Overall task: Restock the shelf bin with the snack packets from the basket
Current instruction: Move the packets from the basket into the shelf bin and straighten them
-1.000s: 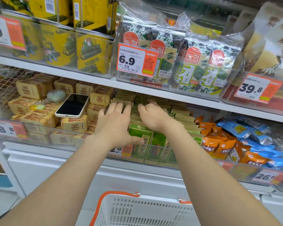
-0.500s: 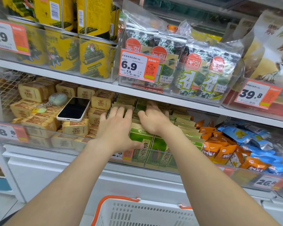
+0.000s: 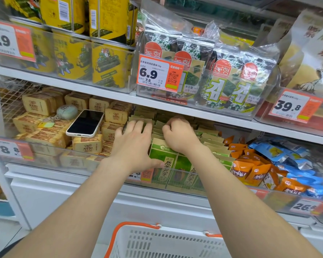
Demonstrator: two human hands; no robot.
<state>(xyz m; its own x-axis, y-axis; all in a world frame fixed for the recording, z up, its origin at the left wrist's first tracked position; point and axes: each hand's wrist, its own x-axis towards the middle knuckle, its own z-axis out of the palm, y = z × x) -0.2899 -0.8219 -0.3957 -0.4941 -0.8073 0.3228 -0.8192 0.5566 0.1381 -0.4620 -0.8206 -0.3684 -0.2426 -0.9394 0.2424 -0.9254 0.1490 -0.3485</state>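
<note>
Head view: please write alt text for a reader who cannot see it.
Two bare hands, left hand and right hand, press into rows of green packets in a clear shelf bin. A phone lies on tan packets to the left; a white basket sits below.

- I read "6.9" and "7.5" on the orange price tag (image 3: 159, 73) fronting the seaweed bin.
- The right-hand tag (image 3: 295, 107) says "39.8".
- The upper-left tag (image 3: 9, 41) shows "5.9".
- The green packets (image 3: 164, 161) carry "原", partly covered.
</note>
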